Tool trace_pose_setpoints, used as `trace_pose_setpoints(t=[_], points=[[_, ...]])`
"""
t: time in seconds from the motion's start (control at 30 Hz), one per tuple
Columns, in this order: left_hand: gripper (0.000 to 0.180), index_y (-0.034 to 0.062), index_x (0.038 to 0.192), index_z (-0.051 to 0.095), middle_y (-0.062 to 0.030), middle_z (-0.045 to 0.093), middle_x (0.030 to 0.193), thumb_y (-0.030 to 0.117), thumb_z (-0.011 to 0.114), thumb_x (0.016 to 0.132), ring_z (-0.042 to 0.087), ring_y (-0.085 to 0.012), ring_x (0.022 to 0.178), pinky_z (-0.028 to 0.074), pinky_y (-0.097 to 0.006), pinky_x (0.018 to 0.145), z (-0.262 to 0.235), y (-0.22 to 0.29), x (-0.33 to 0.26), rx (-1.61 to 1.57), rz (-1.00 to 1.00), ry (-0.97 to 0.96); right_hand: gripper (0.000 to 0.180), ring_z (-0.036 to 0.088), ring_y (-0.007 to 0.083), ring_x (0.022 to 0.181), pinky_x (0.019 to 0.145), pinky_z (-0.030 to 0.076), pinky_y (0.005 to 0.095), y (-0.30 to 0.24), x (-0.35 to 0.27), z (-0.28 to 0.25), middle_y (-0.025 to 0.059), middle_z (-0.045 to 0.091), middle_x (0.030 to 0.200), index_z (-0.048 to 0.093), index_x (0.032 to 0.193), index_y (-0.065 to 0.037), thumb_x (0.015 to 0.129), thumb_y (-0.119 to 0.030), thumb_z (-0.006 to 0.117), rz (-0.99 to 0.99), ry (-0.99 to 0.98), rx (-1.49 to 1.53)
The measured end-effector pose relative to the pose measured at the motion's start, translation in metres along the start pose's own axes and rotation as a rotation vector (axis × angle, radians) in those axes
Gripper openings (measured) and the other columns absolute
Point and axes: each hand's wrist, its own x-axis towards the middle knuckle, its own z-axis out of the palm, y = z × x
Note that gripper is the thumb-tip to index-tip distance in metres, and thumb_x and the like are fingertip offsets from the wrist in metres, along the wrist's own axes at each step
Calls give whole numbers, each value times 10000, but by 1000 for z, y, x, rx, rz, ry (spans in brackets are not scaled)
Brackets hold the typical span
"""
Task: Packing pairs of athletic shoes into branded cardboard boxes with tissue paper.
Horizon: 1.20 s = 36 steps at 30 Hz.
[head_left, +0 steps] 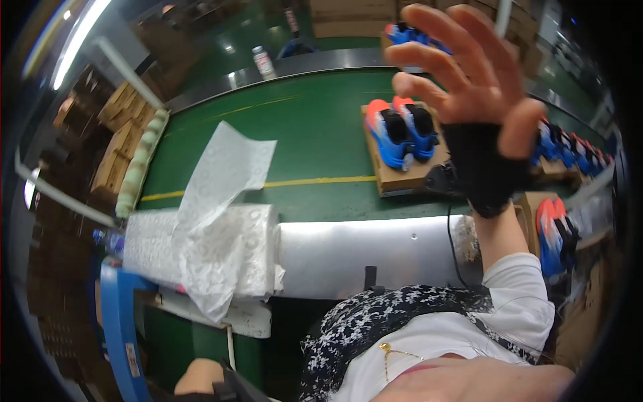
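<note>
My right hand (479, 74) is raised high at the right, fingers bent and spread apart, holding nothing. A black wrap covers its palm and wrist. Beyond it, a pair of blue, white and coral shoes (402, 130) rests on a cardboard box (390, 179) on the green belt. My left hand (199, 376) shows only in part at the lower edge, its fingers hidden. Above it, a stack of patterned white wrapping paper (253, 251) lies at the left end of the metal work surface (341, 251). One loose sheet (228, 157) trails from the stack over the belt.
More shoes (553, 234) stand in a box at the right, with a further row (573, 149) behind. A blue frame (120, 328) rises at the lower left. A bottle (262, 61) stands on the belt's far metal edge. Cartons (117, 151) line the left side.
</note>
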Motion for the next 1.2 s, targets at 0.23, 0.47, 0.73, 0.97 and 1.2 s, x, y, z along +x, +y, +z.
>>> trace_pose_setpoints(t=[0.23,0.47,0.73,0.97,1.2], points=[[200,138,873,616,19,463,1058,277,602,730,410,-165,906,348,-337,712,-5,-18,-32,-90,295,265,203,522,135,670,608,424,277,74,-47,-81,63,570,809,578,871,-42,778,-222,582,267,403,-886],[293,67,972,590,-61,454,1122,295,537,797,504,-140,750,429,-231,608,-58,-31,-44,-166,497,557,443,500,295,1004,799,395,396,147,-157,-195,149,518,1098,545,1040,-75,706,-365,580,988,141,-1433],[464,86,1132,426,-117,458,1054,427,411,818,419,-268,939,366,-352,753,-268,-211,-90,-289,-506,700,553,511,322,956,800,397,413,175,-177,-133,183,513,1044,434,1104,-63,678,-390,566,878,210,-1663],[632,42,1257,214,-178,360,1215,438,452,825,456,-310,1004,393,-420,799,-169,-382,-3,-110,-1167,261,237,469,211,568,614,298,336,109,-256,-54,33,463,507,496,564,-137,558,-364,565,509,168,-968],[794,13,1302,54,-188,310,1253,340,566,790,421,-278,1054,376,-422,853,-88,-514,50,179,-1165,-34,228,516,227,662,684,304,422,82,-347,-6,30,532,602,532,622,-115,584,-333,590,842,-474,-1359]])
